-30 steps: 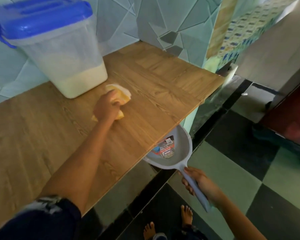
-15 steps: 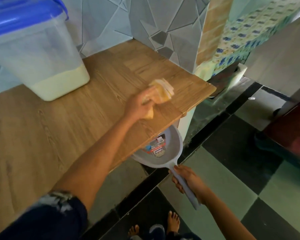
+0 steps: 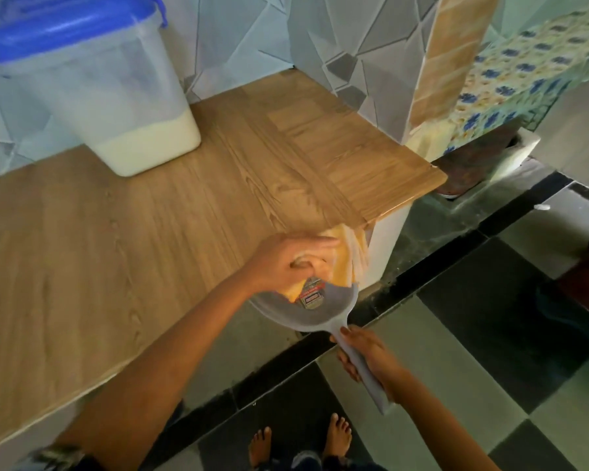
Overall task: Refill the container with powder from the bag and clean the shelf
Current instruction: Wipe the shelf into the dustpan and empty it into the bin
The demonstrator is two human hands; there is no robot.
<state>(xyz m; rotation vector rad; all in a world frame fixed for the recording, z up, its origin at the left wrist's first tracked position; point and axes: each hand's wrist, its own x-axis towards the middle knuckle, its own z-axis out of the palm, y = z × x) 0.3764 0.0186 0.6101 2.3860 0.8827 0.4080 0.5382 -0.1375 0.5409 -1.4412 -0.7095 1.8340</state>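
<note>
A clear plastic container (image 3: 92,96) with a blue lid stands at the back left of the wooden shelf (image 3: 150,232), with white powder in its lower part. My left hand (image 3: 286,261) grips a yellow cloth (image 3: 349,258) at the shelf's front edge, over the grey dustpan (image 3: 323,311). My right hand (image 3: 368,355) holds the dustpan's handle, keeping the pan just below the shelf edge. A label sticker shows inside the pan. No bag is in view.
Tiled walls with a geometric pattern rise behind the shelf. The floor (image 3: 456,334) below is a dark and pale green checker. My bare feet (image 3: 300,440) stand near the shelf. A patterned tiled ledge (image 3: 524,73) lies at the right.
My left hand has swept the cloth from beside the container across the shelf to its front edge, over the dustpan. The right hand kept the pan under the edge.
</note>
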